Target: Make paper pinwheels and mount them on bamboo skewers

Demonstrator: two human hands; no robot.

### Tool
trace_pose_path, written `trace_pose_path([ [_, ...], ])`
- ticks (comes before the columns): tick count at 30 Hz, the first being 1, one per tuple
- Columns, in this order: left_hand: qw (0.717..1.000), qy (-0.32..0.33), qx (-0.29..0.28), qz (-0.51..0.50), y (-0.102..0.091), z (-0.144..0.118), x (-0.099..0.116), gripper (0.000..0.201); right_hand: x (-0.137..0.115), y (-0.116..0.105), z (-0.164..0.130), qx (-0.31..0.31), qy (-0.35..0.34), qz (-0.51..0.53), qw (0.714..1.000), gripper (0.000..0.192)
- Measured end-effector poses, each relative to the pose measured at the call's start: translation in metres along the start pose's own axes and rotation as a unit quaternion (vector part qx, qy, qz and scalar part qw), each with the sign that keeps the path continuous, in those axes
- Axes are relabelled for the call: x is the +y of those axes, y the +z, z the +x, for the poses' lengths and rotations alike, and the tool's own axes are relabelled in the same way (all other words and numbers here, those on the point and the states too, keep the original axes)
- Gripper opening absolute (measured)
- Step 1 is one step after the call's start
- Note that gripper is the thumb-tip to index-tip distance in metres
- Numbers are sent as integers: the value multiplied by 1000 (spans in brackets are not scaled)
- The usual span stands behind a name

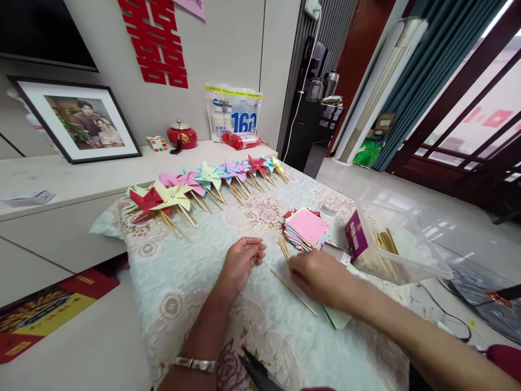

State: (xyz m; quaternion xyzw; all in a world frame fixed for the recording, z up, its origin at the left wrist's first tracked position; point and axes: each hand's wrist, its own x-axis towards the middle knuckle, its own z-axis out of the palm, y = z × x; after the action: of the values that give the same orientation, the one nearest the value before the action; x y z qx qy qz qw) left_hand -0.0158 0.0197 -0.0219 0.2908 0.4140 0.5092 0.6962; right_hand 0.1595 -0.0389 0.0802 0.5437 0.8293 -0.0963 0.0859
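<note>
My left hand [243,263] rests palm sideways over the tablecloth, fingers loosely curled and thumb apart, holding nothing. To its right, my right hand [315,274] is closed and slightly blurred, its fingertips turned down. Several thin wooden sticks [284,248] poke out just beyond its fingers; whether it grips them is hidden. One single stick [293,292] lies slanted between the two hands. Behind the right hand sits a stack of coloured paper squares [307,227], pink on top. Pale green paper [337,317] shows partly beneath my right forearm. Dark scissor blades [260,372] lie near the front edge.
A row of paper pinwheels on sticks [209,176] runs along the table's far left side. On the right stands a clear plastic box [407,260] holding sticks. A small clear round container [331,205] is behind the paper. A cabinet [134,179] borders the table.
</note>
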Motion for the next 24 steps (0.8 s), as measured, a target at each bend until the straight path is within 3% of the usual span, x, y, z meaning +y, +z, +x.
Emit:
trace_pose_path([
  [3,1000,3,1,-4,0,-1,-1,21,-16,33,-8,-15,88,-45,995,16],
  [6,1000,7,2,-5,0,-1,-1,23,-14,45,-3,18,164,-66,984,20],
  [20,1000,11,-2,-1,0,0,-2,23,-15,52,25,50,234,-27,971,26],
  [24,1000,11,-3,0,-1,0,-2,21,-14,38,15,86,245,-7,966,23],
])
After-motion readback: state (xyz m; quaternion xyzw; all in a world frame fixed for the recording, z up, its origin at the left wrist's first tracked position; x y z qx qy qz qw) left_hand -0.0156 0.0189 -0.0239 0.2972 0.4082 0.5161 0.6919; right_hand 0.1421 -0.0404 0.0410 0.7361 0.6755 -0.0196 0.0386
